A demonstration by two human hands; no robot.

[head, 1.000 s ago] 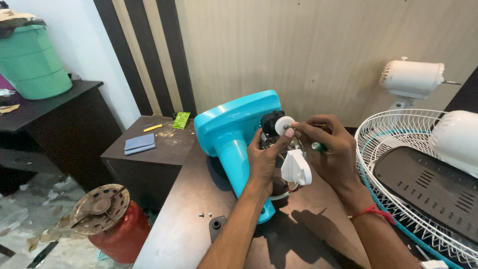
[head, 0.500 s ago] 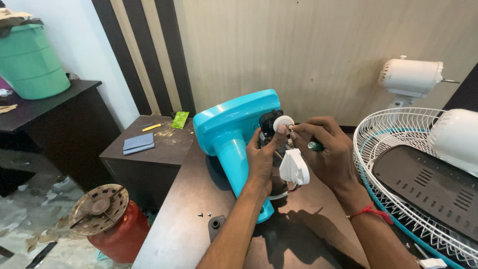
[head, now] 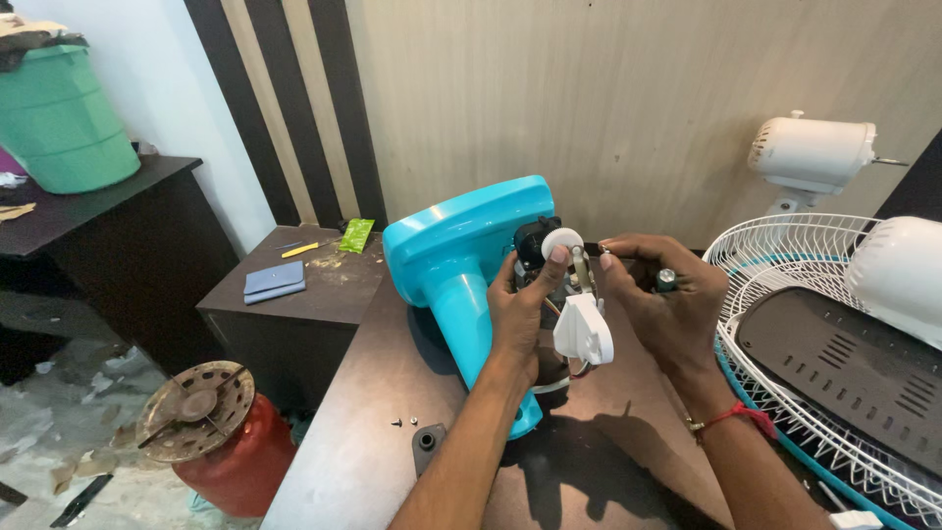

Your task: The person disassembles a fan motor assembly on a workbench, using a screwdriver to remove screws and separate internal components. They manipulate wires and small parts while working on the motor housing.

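A turquoise fan base [head: 461,260] lies tipped on a brown table [head: 363,442], its dark inner mechanism [head: 535,240] facing me. My left hand [head: 520,314] grips that mechanism from below, thumb against a round white knob [head: 562,242]. A white plastic part [head: 584,332] hangs on wires just under the knob. My right hand [head: 662,304] holds a screwdriver with a dark green handle [head: 667,282], its tip at the mechanism beside the knob. A red thread circles my right wrist.
A white wire fan grille [head: 785,324] with a dark panel and a white motor housing lies at right. Another white fan motor [head: 812,155] stands behind. Small screws [head: 404,422] lie near the table edge. Left: low cabinet [head: 285,294], red cylinder [head: 211,442], green bin [head: 59,123].
Both hands stay on the fan mechanism with only slight shifts; the right hand's fingers have edged closer to the knob. The view has barely moved.
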